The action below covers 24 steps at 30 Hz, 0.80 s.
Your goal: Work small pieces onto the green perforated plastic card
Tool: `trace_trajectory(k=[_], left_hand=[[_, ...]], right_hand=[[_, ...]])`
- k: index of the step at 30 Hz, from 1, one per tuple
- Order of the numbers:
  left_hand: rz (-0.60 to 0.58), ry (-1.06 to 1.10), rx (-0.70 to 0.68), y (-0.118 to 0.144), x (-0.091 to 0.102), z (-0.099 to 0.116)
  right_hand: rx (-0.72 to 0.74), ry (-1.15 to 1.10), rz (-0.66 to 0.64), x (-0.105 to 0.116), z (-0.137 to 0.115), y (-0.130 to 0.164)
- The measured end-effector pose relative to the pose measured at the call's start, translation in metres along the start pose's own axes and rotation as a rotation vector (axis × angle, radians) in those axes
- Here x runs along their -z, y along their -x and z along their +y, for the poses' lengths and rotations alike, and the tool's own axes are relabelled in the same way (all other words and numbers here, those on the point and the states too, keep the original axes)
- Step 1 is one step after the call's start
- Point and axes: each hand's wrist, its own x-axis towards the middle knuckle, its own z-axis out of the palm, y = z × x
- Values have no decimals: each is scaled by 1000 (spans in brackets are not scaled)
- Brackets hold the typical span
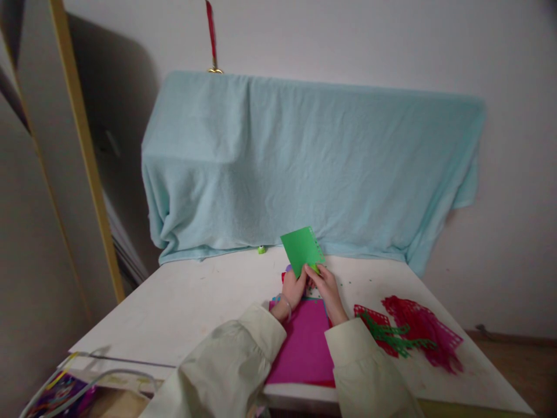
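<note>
A green sheet of paper [300,248] is held up over the middle of the table, with a row of small punched holes along its right edge. My left hand [294,288] is closed on the sheet's lower edge. My right hand [325,288] is closed around a small lime-green paper punch [315,269] at the sheet's lower right corner; the fingers cover most of it. Below my wrists lies a stack of paper with a magenta sheet [300,348] on top. Something purple and red behind my left hand is mostly hidden.
Red, magenta and green punched paper strips [409,331] lie in a pile at the right. Tiny green bits dot the white table [195,313]. A small green figure [261,250] stands by the light blue cloth [304,162] at the back. A bag [65,395] is at lower left.
</note>
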Motion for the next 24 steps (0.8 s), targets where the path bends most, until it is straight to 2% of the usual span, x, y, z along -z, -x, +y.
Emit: trace_trajectory(k=[11, 17, 24], left_hand=[[-14, -2, 6, 0, -1, 2], [-69, 23, 18, -1, 1, 5], [-29, 117, 80, 0, 4, 12]], right_hand=[[20, -9, 7, -1, -4, 1], [-32, -41, 14, -4, -3, 1], [-66, -125, -13, -2, 8, -2]])
